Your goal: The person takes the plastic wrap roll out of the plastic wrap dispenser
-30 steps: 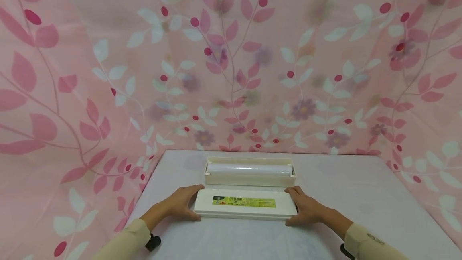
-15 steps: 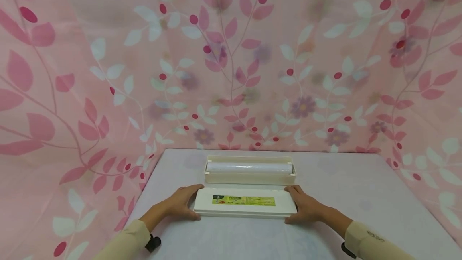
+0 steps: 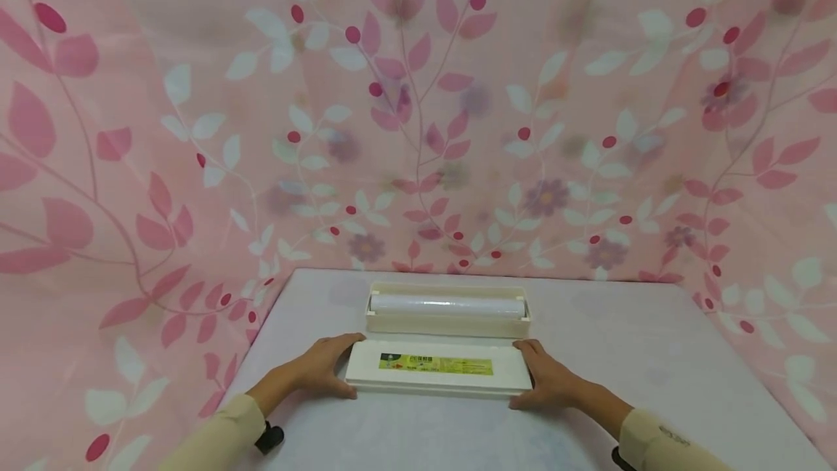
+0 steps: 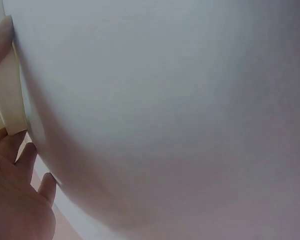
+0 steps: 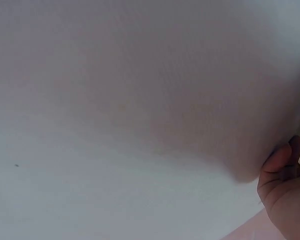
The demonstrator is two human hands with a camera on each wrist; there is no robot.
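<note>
OP: ok so where was the white cover [image 3: 438, 382], and what did the hands have on it?

Reply: it looked to be lying flat on the table [image 3: 405, 435], label [image 3: 434, 364] facing up. The left hand [image 3: 320, 367] pinched the left end, thumb on the near corner and fingers round the far one. The right hand [image 3: 552, 376] had the right end the same way, so both short edges were gripped and the long edges ran bare between them.

OP: how tight was it up front?

Reply: pretty snug. A cream tray [image 3: 447, 325] sat just beyond the far long edge, roughly parallel, with only a thin strip of cloth between. It had a shiny roll [image 3: 447, 305] lying lengthwise inside. Behind that was a bit more tabletop, then the patterned curtain [image 3: 418, 129].

OP: and sideways?

Reply: way more room on the right, the table edge there was well apart from the hand. On the left the slanting edge was nearer, with the left sleeve [image 3: 219, 427] reaching across it. The near side had a decent stretch of cloth too.
</note>
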